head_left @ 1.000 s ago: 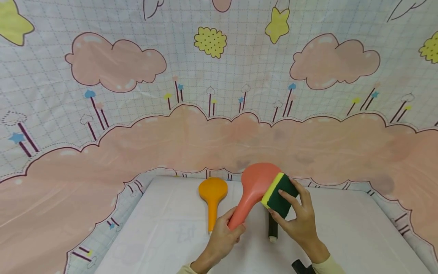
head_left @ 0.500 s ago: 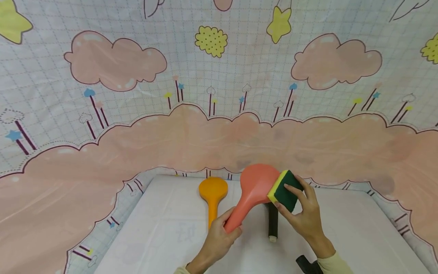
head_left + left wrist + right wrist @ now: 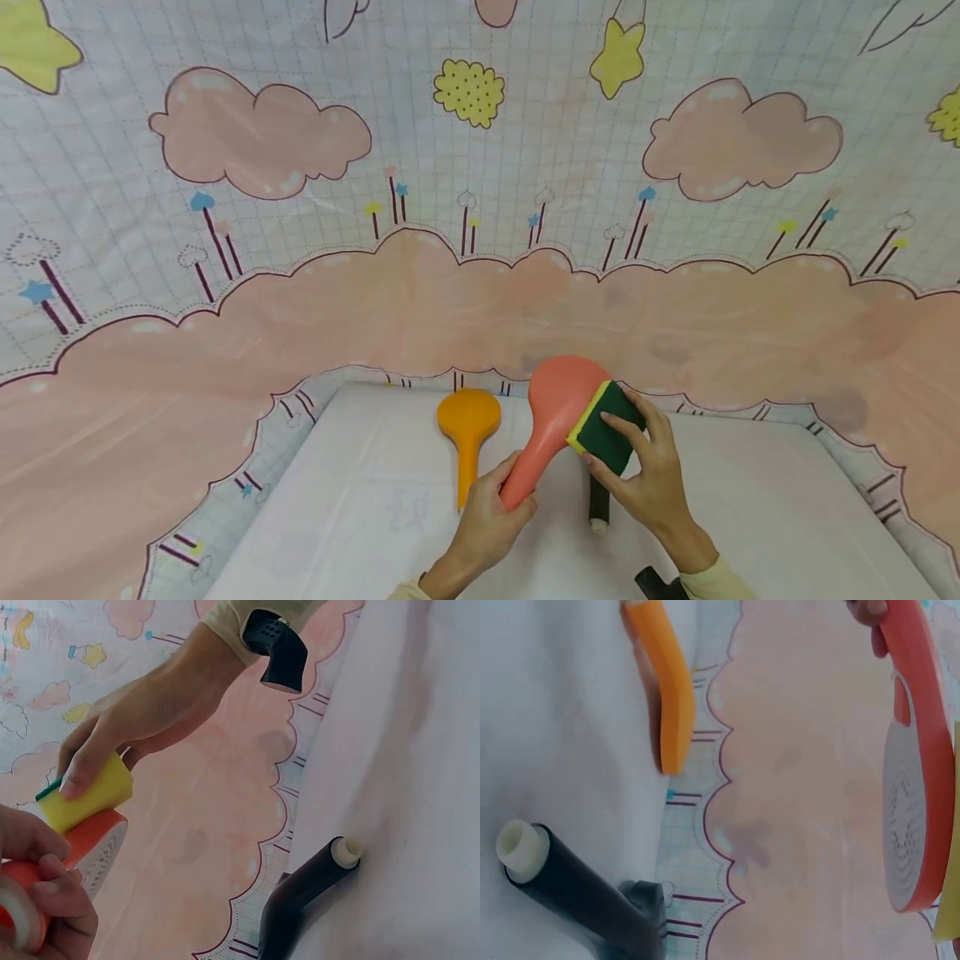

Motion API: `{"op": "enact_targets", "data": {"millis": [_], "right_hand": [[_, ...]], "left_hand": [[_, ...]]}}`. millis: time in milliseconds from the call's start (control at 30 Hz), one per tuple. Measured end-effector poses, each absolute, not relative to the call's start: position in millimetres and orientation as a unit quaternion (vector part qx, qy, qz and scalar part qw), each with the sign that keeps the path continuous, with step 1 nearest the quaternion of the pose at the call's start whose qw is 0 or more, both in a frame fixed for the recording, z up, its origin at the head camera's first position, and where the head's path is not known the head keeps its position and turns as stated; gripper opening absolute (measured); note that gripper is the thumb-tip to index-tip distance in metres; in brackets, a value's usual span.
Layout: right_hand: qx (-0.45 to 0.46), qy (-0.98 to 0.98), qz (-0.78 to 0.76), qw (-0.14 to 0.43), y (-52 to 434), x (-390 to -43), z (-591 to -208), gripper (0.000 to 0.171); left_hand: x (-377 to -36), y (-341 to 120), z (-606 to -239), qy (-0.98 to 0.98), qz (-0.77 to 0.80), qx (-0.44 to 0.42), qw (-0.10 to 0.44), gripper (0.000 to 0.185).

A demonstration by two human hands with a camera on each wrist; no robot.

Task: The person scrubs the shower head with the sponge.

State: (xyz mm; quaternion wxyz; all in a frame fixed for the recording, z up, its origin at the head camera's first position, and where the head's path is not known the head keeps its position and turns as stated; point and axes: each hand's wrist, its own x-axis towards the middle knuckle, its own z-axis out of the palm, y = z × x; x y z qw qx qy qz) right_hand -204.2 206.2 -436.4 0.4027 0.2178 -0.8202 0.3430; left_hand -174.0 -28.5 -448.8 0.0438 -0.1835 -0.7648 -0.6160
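My left hand (image 3: pixel 497 508) grips the handle of a coral-red shower head (image 3: pixel 558 396) and holds it tilted up over the white table (image 3: pixel 360 517). With fingers curled round it, my right hand (image 3: pixel 647 475) holds a yellow and green sponge (image 3: pixel 604 425). The sponge's yellow side presses against the right edge of the shower head's round face. In the left wrist view the sponge (image 3: pixel 86 796) sits on the rim of the red head (image 3: pixel 101 847). The right wrist view shows the perforated face of the shower head (image 3: pixel 919 787).
An orange shower head (image 3: pixel 468 433) lies on the table left of my hands. A black shower head (image 3: pixel 598 507) with a white handle tip lies under my right hand. A pink cloud-print cloth (image 3: pixel 225 333) rises behind and around the table.
The sponge slid up and right along the red head's rim, then came back down and left. My left hand keeps its grip on the handle.
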Motion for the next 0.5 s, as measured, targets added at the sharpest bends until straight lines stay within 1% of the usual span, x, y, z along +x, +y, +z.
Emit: {"op": "enact_targets", "data": {"millis": [133,300,500], "right_hand": [[0.228,-0.824,0.329,0.402,199,-201,-439,0.051],[0.243,-0.821,0.327,0.4,191,-197,-440,0.055],[0.265,-0.81,0.327,0.408,185,-193,-442,0.052]], "left_hand": [[-175,-25,-449,-0.767,-0.614,-0.182,0.042,0.044],[-175,-20,-452,-0.771,-0.613,-0.169,0.04,0.046],[-175,-18,-454,-0.771,-0.612,-0.17,0.036,0.048]]}}
